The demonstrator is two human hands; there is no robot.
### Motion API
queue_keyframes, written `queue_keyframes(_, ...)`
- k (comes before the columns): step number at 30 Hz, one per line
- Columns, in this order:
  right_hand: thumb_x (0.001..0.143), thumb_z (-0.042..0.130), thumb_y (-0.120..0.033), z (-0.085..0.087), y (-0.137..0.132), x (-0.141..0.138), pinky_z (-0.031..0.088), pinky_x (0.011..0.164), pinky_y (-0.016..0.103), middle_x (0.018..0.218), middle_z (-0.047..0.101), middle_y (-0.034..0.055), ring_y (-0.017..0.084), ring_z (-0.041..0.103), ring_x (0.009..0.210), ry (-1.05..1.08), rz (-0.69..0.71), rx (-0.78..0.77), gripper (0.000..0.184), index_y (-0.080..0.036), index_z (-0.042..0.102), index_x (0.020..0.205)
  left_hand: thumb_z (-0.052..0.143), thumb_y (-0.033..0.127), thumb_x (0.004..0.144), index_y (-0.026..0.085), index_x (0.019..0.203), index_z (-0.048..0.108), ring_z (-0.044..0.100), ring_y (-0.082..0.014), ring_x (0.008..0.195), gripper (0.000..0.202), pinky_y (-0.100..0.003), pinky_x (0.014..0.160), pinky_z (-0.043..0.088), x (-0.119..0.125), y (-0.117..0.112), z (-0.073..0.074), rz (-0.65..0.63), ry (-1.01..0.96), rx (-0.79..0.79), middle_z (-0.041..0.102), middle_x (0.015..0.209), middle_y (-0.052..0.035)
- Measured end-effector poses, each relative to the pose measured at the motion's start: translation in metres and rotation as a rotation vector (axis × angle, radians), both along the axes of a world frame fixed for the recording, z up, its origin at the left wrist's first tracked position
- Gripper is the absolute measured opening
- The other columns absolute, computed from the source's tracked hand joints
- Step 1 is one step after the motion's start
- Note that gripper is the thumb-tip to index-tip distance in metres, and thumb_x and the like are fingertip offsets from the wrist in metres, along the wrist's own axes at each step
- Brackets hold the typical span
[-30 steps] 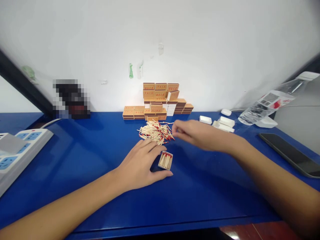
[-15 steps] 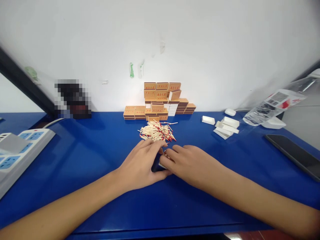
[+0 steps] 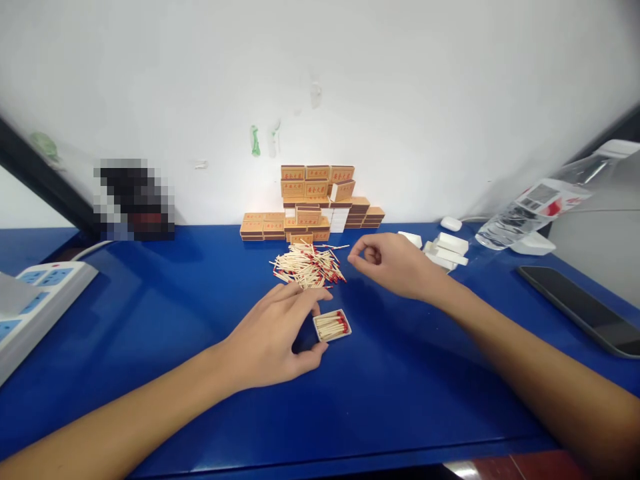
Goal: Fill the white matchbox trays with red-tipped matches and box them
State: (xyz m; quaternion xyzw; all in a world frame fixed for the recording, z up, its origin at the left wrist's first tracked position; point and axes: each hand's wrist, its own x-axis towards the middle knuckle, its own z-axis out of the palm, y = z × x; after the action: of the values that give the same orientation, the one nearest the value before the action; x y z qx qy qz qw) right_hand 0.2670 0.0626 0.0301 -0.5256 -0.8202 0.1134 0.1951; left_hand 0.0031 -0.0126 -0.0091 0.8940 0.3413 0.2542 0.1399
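Observation:
On the blue table a small white matchbox tray [image 3: 333,335] lies filled with red-tipped matches. My left hand [image 3: 273,333] is curved around its left end, the thumb at the near corner and a finger at the far corner. Just behind is a loose pile of matches [image 3: 307,265], heads pointing various ways. My right hand [image 3: 393,263] hovers to the right of that pile, thumb and forefinger pinched together. Whether anything is between those fingertips cannot be made out. Behind the pile, yellow-brown matchboxes [image 3: 317,189] are stacked against the wall.
Several empty white trays [image 3: 453,243] lie at the right, partly behind my right hand. Farther right are a tilted plastic bottle [image 3: 530,207], a white earbud case [image 3: 451,223] and a dark phone [image 3: 580,310]. A power strip [image 3: 70,293] sits at the left.
My right hand has left the tray and moved up and to the right, uncovering the matches in it. My left hand stays at the tray. The view has shifted slightly.

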Motion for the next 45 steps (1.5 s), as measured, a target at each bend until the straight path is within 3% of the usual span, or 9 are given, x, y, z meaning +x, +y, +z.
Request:
queue_keyframes(3,0.091,0.064,-0.032,0.001,0.014,-0.012,0.033,0.057,0.031,0.062,0.061,0.0001,0.013,0.049,0.056,-0.015,-0.113,-0.147,0.023,-0.019,0.068,0.073,0.073,0.027,0.089,0.022,0.140,0.047,0.067,-0.0248,0.106,0.057,-0.044,0.096,0.054,0.000,0.000,-0.001,-0.041,0.008,0.014,0.071,0.111,-0.0040)
queue_keyframes(7,0.090,0.067,-0.041,0.003,0.026,-0.030,0.035,0.057,0.032,0.059,0.060,0.0020,0.014,0.052,0.058,-0.098,-0.087,-0.316,0.038,-0.019,0.063,0.059,0.072,0.026,0.089,0.022,0.140,0.047,0.066,-0.0251,0.106,0.057,-0.043,0.095,0.053,-0.001,-0.001,-0.002,-0.045,0.018,0.038,0.070,0.112,-0.0044)
queue_keyframes(10,0.092,0.067,-0.046,0.002,0.028,-0.039,0.034,0.056,0.032,0.058,0.060,0.0032,0.015,0.051,0.057,-0.198,-0.078,-0.309,0.045,-0.020,0.060,0.056,0.071,0.027,0.091,0.021,0.140,0.046,0.066,-0.0256,0.105,0.056,-0.044,0.094,0.054,-0.002,-0.001,-0.001,-0.055,0.019,0.049,0.070,0.111,-0.0045)
queue_keyframes(15,0.094,0.066,-0.042,0.000,0.028,-0.039,0.031,0.056,0.032,0.056,0.056,0.0020,0.014,0.046,0.055,-0.248,-0.011,-0.336,0.046,-0.019,0.059,0.054,0.070,0.028,0.091,0.022,0.140,0.047,0.065,-0.0260,0.104,0.054,-0.044,0.093,0.054,-0.001,-0.002,-0.001,-0.053,0.032,0.042,0.070,0.110,-0.0049)
queue_keyframes(20,0.097,0.064,-0.041,0.003,0.025,-0.029,0.030,0.057,0.032,0.056,0.054,0.0000,0.013,0.044,0.055,-0.245,0.024,-0.354,0.044,-0.019,0.060,0.059,0.070,0.027,0.091,0.022,0.140,0.047,0.066,-0.0262,0.105,0.054,-0.044,0.094,0.053,-0.001,-0.001,-0.002,-0.057,0.034,0.044,0.070,0.110,-0.0050)
queue_keyframes(27,0.092,0.068,-0.053,0.000,0.019,-0.042,0.034,0.057,0.033,0.064,0.065,0.0065,0.018,0.056,0.061,-0.312,-0.113,-0.256,0.045,-0.019,0.066,0.063,0.071,0.026,0.091,0.022,0.139,0.047,0.066,-0.0277,0.108,0.054,-0.045,0.095,0.053,-0.001,0.000,0.002,-0.046,0.054,0.049,0.071,0.113,-0.0054)
queue_keyframes(32,0.089,0.072,-0.039,0.006,0.022,-0.042,0.038,0.058,0.032,0.068,0.069,0.0074,0.018,0.061,0.063,-0.331,-0.065,-0.298,0.031,-0.018,0.070,0.066,0.070,0.026,0.092,0.023,0.141,0.046,0.066,-0.0269,0.109,0.054,-0.045,0.096,0.053,-0.001,-0.001,0.002,-0.048,0.051,0.050,0.071,0.114,-0.0053)
queue_keyframes(39,0.084,0.072,-0.024,0.014,0.018,-0.020,0.044,0.061,0.031,0.077,0.075,0.0056,0.018,0.066,0.067,-0.315,-0.042,-0.395,0.009,-0.018,0.075,0.078,0.069,0.026,0.092,0.023,0.142,0.044,0.066,-0.0274,0.108,0.055,-0.046,0.094,0.054,-0.002,-0.001,0.001,-0.055,0.050,0.050,0.071,0.114,-0.0058)
queue_keyframes(45,0.088,0.071,-0.041,0.016,0.019,0.004,0.041,0.063,0.033,0.083,0.073,0.0052,0.018,0.061,0.068,-0.335,-0.020,-0.374,0.023,-0.019,0.074,0.092,0.069,0.025,0.092,0.022,0.142,0.046,0.066,-0.0270,0.109,0.055,-0.045,0.096,0.053,-0.001,0.000,0.003,-0.051,0.050,0.036,0.071,0.114,-0.0057)
